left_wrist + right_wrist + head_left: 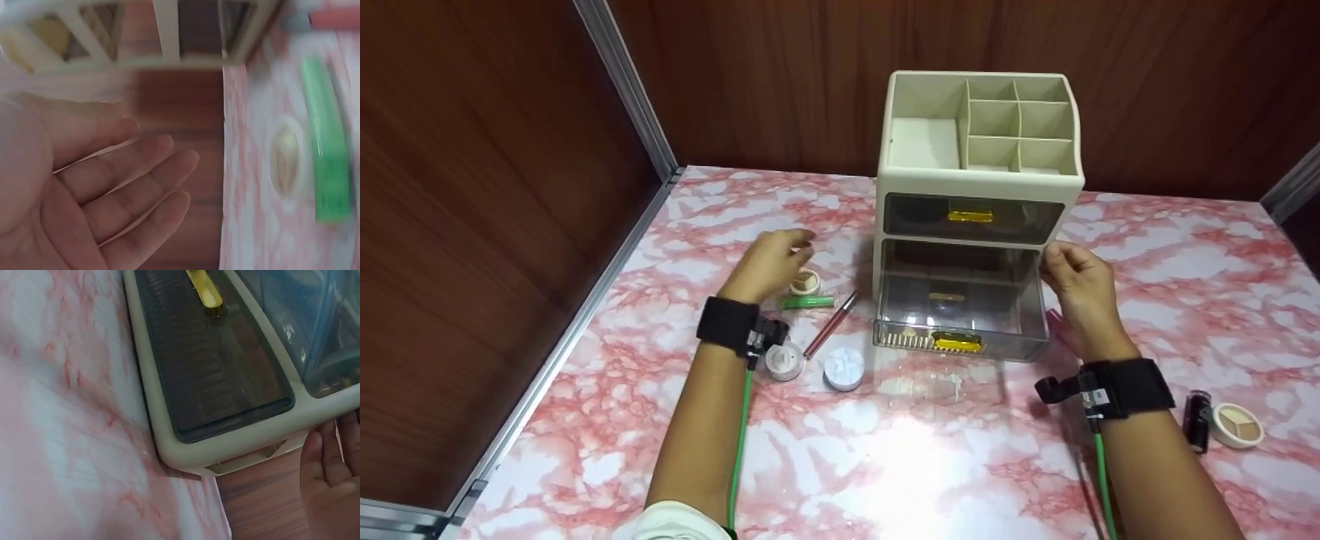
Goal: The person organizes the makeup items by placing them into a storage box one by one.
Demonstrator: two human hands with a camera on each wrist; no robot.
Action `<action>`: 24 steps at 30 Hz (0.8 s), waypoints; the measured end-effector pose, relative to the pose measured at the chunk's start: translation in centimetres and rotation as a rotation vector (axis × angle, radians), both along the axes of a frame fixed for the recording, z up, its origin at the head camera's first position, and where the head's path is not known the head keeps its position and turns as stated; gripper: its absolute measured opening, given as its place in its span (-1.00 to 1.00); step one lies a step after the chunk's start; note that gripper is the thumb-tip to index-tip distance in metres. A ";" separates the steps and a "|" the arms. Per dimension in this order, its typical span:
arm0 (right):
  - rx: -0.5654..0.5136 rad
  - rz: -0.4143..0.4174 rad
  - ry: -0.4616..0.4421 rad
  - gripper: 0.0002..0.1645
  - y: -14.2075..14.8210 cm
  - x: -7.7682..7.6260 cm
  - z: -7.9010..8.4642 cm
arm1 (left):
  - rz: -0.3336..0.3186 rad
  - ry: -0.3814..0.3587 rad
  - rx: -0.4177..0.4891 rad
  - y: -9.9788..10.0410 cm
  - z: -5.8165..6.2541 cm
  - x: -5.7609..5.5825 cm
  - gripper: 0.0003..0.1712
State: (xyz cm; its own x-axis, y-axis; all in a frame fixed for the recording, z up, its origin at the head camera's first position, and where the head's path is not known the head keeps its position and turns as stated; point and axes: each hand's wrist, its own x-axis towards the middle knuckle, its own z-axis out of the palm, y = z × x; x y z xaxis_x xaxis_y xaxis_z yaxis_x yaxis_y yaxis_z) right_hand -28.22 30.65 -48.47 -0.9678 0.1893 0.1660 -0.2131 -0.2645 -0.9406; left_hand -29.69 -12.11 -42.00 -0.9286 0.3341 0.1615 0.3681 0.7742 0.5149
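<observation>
My left hand (pixel 771 264) hovers over the table left of a cream drawer organizer (pixel 979 182), its fingers extended and holding nothing in the left wrist view. Just below its fingertips lie a small round compact (pixel 806 283) with tan shades and a green tube (pixel 808 301). My right hand (pixel 1084 289) is at the organizer's right side, with its fingertips right at the side wall; the right wrist view shows the thumb and fingers (pixel 332 461) fairly straight there. The clear lower drawer (pixel 964 319), with a yellow handle, is pulled out, while the upper drawer (pixel 915 216) is closed.
A red pencil-like stick (pixel 831 326) and two small round containers, one whitish (pixel 784 361) and one pale (pixel 844 369), lie left of the drawer. Beside my right forearm are a dark tube (pixel 1197 424), a three-shade compact (pixel 1237 426) and a pink item (pixel 1057 328). Wood panels stand behind and left.
</observation>
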 end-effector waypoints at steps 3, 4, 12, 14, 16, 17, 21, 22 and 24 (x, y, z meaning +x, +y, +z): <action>-0.018 0.005 0.025 -0.55 1.0 -1.2 -1.9 | 0.052 0.029 -0.046 -0.9 -0.6 -0.5 -0.65; -0.015 0.008 0.036 -0.54 1.2 -1.5 -2.4 | 0.067 0.035 -0.064 -1.0 -0.9 -0.6 -0.66; -0.048 0.032 0.018 -0.60 -0.1 -0.1 -0.5 | 0.061 -0.025 -0.150 -0.6 -3.0 -0.9 -0.63; -0.073 0.050 0.004 -0.63 -1.1 1.1 1.0 | 0.053 -0.029 -0.155 -0.5 -3.2 -0.9 -0.62; -0.085 0.054 -0.005 -0.65 -1.9 2.0 2.2 | 0.053 -0.036 -0.154 -0.4 -3.0 -0.8 -0.62; -0.064 0.039 -0.008 -0.62 -2.4 2.6 3.0 | 0.055 -0.038 -0.158 -0.4 -2.8 -0.7 -0.60; -0.048 0.014 -0.014 -0.58 -2.3 2.5 3.0 | 0.044 -0.047 -0.179 0.0 -1.9 -0.3 -0.55; -0.053 0.015 -0.008 -0.58 -1.9 2.1 2.5 | 0.041 -0.049 -0.190 0.0 -1.7 -0.2 -0.55; -0.040 0.016 0.002 -0.58 -1.3 1.3 1.5 | 0.032 -0.070 -0.211 0.1 -1.8 -0.2 -0.56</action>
State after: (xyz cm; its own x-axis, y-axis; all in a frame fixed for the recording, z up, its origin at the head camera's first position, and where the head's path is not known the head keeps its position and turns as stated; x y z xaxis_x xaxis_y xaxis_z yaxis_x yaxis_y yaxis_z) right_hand -26.89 29.37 -46.98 -0.9703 0.1808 0.1607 -0.2106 -0.3053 -0.9287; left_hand -29.86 -11.97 -43.83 -0.9458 0.3236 0.0264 0.3107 0.8783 0.3635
